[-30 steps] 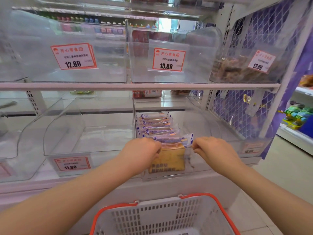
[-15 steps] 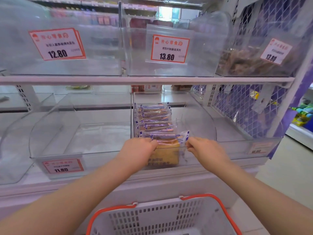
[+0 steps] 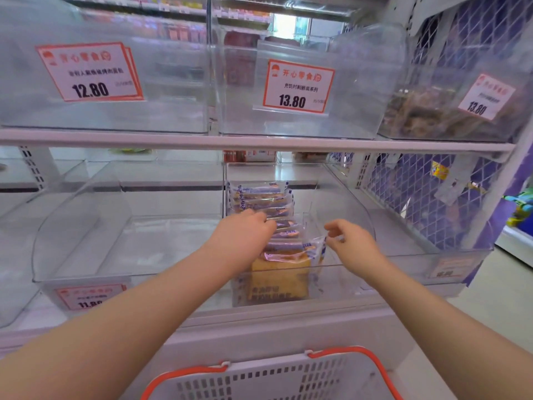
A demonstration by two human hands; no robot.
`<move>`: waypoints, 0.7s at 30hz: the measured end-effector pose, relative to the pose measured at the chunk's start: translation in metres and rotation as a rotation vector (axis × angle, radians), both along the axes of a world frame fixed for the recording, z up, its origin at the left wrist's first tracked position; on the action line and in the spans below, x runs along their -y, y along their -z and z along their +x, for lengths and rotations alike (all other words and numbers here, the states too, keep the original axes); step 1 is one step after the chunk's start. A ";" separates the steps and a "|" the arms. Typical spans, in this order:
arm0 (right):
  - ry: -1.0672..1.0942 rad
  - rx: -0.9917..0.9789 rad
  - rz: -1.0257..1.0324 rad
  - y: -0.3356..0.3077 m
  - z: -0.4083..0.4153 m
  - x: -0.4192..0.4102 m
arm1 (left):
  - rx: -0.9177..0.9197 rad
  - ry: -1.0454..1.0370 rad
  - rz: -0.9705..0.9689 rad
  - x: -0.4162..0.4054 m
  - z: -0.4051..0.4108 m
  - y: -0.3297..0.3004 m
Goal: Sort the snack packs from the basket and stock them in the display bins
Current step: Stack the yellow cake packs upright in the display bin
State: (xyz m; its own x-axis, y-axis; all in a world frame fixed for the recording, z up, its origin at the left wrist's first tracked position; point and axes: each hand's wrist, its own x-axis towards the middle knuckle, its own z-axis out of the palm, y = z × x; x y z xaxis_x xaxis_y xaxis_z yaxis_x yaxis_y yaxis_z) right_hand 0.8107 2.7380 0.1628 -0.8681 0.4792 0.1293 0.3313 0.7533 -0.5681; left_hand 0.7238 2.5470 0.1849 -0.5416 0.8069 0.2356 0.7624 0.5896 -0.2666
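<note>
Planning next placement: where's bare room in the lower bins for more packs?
Free: the lower-left bin, floor bare, and the strip in the middle bin right of the snack packs. Crowded: that bin's left side, where the pack row, left hand and right hand sit.
</note>
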 end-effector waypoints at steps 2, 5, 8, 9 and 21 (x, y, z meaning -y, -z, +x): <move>-0.010 0.025 -0.070 0.003 -0.010 0.000 | 0.006 -0.030 -0.110 -0.003 -0.008 -0.003; -0.027 -0.054 -0.155 0.000 -0.021 0.001 | -0.001 -0.035 -0.203 -0.001 -0.017 -0.007; -0.080 -0.052 -0.057 -0.006 -0.029 0.000 | -0.005 0.000 -0.275 0.002 -0.020 -0.010; -0.114 0.023 0.008 -0.007 -0.030 0.000 | -0.016 0.014 -0.301 0.004 -0.021 -0.011; -0.072 -0.069 -0.084 -0.008 -0.081 -0.006 | 0.067 -0.165 -0.274 -0.025 -0.057 -0.023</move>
